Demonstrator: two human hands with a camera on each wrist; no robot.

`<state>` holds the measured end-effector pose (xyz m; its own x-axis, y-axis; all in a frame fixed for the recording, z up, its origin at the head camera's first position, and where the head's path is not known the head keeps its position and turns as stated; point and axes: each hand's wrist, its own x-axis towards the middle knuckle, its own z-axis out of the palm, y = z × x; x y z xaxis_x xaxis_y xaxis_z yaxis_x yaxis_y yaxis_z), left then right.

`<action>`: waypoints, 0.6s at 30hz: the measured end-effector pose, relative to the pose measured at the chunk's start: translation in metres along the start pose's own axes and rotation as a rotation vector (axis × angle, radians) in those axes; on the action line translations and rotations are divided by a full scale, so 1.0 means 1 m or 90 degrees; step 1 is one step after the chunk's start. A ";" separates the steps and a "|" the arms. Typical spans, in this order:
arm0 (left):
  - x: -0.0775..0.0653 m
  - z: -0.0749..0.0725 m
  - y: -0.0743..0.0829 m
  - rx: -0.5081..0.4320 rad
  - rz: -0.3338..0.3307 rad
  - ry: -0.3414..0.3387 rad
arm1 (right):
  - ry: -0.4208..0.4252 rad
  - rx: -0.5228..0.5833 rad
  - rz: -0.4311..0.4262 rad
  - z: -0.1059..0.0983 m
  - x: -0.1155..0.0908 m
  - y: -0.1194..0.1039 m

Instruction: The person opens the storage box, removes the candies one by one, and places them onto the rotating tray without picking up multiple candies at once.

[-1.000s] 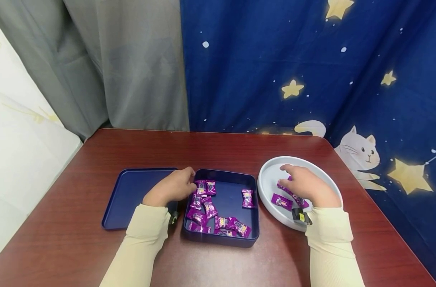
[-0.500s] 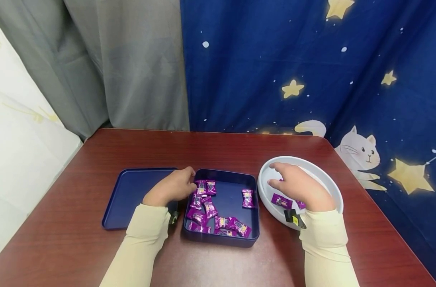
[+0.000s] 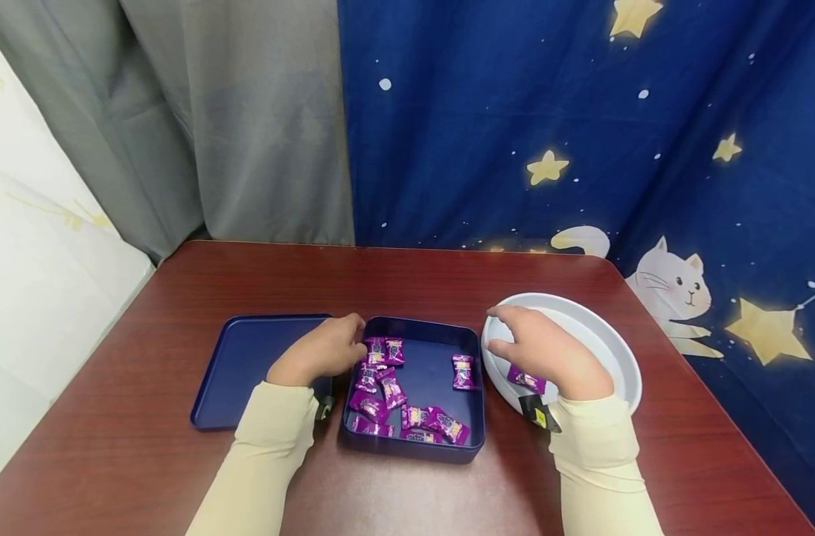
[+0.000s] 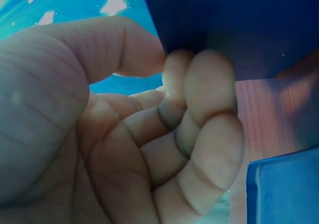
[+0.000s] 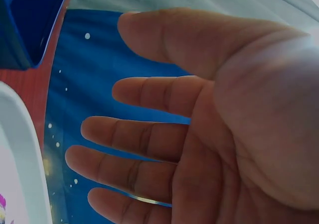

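In the head view, an open dark blue square box (image 3: 440,450) holds several purple-wrapped candies (image 3: 392,388). At its left rear corner my left hand (image 3: 323,348) holds the box with curled fingers. The left wrist view shows the thumb and fingertips (image 4: 209,84) against the box's outer wall (image 4: 239,30). My right hand (image 3: 548,350) hovers over the left part of a round white plate (image 3: 611,342), its fingers (image 5: 144,139) spread and loosely extended, holding nothing. One purple candy (image 3: 524,378) shows on the plate below it; the hand covers part of the plate.
A flat dark blue lid (image 3: 246,372) lies left of the box on the reddish-brown table (image 3: 414,283). The plate stands close to the box's right side. Grey and blue starry curtains (image 3: 461,149) hang behind the table.
My right hand has moved left across the plate, toward the box, with its fingers staying apart. It now hides some of the plate's candies. The left hand and box stay still.
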<state>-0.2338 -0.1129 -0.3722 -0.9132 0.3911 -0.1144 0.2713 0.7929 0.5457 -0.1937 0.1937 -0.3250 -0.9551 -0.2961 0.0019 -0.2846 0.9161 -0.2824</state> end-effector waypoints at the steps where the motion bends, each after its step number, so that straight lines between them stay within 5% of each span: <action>1: 0.000 0.000 0.000 0.002 0.004 0.002 | -0.004 0.001 0.003 0.000 0.000 -0.001; 18: 0.001 0.001 -0.003 0.018 0.057 0.034 | -0.034 0.028 -0.038 0.009 0.019 -0.040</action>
<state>-0.2357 -0.1141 -0.3751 -0.8993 0.4368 -0.0218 0.3607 0.7690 0.5277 -0.1994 0.1488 -0.3223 -0.9303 -0.3656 -0.0312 -0.3364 0.8839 -0.3250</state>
